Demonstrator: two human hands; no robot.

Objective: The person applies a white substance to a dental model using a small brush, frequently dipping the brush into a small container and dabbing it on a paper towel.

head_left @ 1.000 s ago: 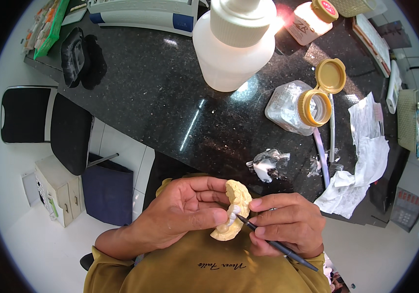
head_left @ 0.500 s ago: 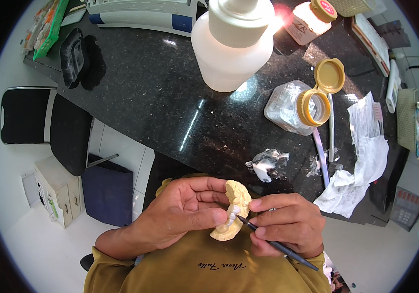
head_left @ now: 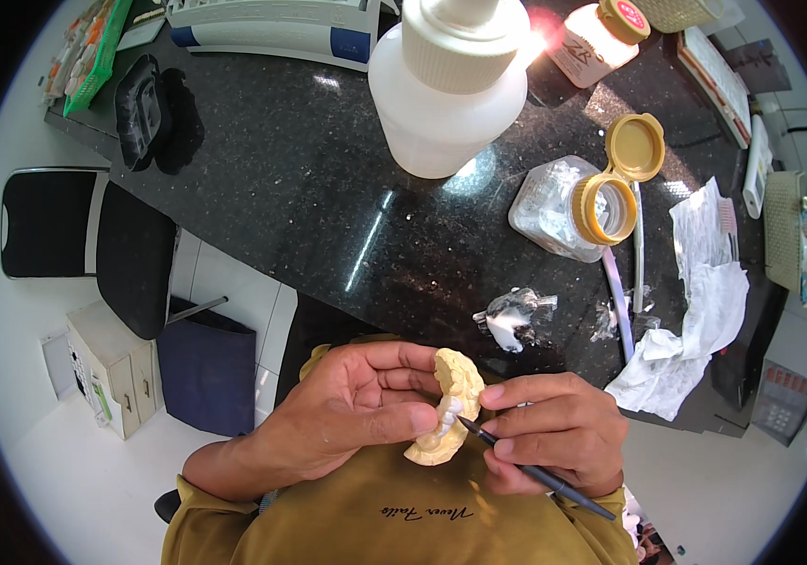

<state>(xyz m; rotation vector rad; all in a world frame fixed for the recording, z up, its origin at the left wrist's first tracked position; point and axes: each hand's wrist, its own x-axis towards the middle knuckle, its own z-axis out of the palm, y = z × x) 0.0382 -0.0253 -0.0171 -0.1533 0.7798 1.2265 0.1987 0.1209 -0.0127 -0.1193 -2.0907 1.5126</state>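
My left hand (head_left: 347, 414) grips a yellow dental cast (head_left: 455, 372) upright in front of my body, thumb against the white tooth-shaped piece (head_left: 448, 410) on it. My right hand (head_left: 554, 433) holds a slim dark pen-like tool (head_left: 545, 481), its tip at the white piece; a fingertip rests on the cast's edge. Just beyond my hands, a crumpled clear film with white material (head_left: 514, 320) lies on the black counter (head_left: 281, 188). Farther back stands an open jar (head_left: 554, 202) with a gold lid and white contents. The white piece is partly covered by my thumb.
Around the counter are a large white bottle (head_left: 446, 122), a small capped bottle (head_left: 587, 52), white tissue (head_left: 714, 301), a lilac stick (head_left: 620, 301), a black tray (head_left: 140, 113), a green basket (head_left: 93, 66) and a white device (head_left: 272, 33). Left below are a black chair (head_left: 46, 221) and cabinet (head_left: 112, 367).
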